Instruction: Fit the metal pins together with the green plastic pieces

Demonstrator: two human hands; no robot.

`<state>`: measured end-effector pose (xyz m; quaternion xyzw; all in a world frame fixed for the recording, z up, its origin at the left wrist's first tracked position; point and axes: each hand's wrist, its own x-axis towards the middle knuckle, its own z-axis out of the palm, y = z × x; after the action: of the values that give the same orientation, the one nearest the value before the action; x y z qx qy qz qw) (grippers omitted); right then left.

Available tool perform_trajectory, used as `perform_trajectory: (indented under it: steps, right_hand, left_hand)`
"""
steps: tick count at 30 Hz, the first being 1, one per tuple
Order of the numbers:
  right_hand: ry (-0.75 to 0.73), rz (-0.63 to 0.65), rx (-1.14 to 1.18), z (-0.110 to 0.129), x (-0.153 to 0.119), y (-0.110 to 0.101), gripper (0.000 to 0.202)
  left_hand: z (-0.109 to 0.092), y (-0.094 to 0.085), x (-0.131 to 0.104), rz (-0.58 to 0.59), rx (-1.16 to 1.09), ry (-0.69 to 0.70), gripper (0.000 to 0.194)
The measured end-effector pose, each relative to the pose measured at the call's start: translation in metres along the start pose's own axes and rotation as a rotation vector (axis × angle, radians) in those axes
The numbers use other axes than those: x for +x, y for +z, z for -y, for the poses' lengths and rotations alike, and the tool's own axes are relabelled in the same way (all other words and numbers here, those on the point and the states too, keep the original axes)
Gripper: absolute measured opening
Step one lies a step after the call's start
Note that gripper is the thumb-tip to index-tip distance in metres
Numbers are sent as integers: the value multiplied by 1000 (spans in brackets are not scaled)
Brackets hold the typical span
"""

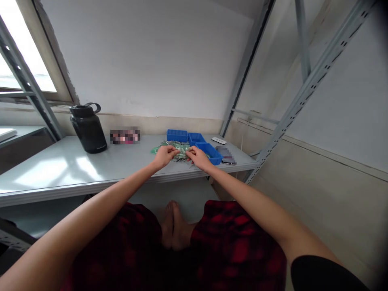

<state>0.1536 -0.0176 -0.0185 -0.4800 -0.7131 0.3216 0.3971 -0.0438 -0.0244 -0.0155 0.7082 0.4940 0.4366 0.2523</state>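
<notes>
My left hand (165,156) and my right hand (198,158) meet over a pile of thin, silvery pieces (178,159) near the table's front edge. Fingers and thumb are pinched together on both hands. Whatever lies between the fingertips is too small to make out. Green plastic (156,149), perhaps a bag, spreads under and around the pile. Just beyond my right hand stands a blue bin (216,157), partly hidden by that hand. Two more blue bins, a middle one (196,138) and a far one (177,135), stand behind the pile.
A large dark bottle (89,131) stands on the grey table (121,163) at the left, with a blurred-out item (125,135) beside it. At the right lie a white flat object (218,140) and another blurred-out item (226,154). Metal uprights (247,64) frame the table.
</notes>
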Motion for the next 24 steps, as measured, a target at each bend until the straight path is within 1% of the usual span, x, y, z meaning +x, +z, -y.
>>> perform_trajectory:
  steps: [2, 3, 4, 6, 7, 9, 11, 14, 17, 18, 20, 22, 24]
  right_hand:
    - [9, -131, -29, 4, -1, -2, 26]
    - [21, -159, -23, 8, -2, -2, 30]
    - [38, -146, 2, 12, -3, -2, 32]
    - [76, -33, 94, 20, -7, -1, 32]
    - [91, 25, 147, 24, -9, 1, 31]
    - [112, 98, 239, 29, -14, 5, 29]
    - [126, 126, 293, 30, -17, 10, 27]
    - [151, 105, 290, 28, -19, 12, 25]
    - [135, 67, 266, 24, -16, 10, 24]
    - [114, 65, 264, 23, -15, 9, 24]
    - [70, 59, 269, 22, -12, 7, 23]
    - [44, 49, 281, 21, -9, 4, 23]
    - [33, 46, 296, 22, -6, 1, 22]
  left_hand:
    - [1, 1, -2, -45, 7, 16, 30]
    - [1, 1, -3, -73, 19, 33, 29]
    - [1, 2, -4, -97, 37, 56, 28]
    - [1, 4, -7, -124, 79, 107, 25]
    - [1, 5, -8, -116, 94, 131, 23]
    - [2, 8, -9, -60, 104, 176, 20]
    - [4, 12, -10, 30, 103, 220, 21]
    - [8, 13, -8, 151, 119, 304, 25]
    - [12, 11, -4, 194, 112, 357, 27]
    - [12, 11, -3, 187, 94, 352, 27]
    - [11, 10, -2, 127, 30, 304, 24]
    - [9, 10, 0, 33, -80, 215, 25]
    - [6, 9, 1, -29, -204, 106, 34]
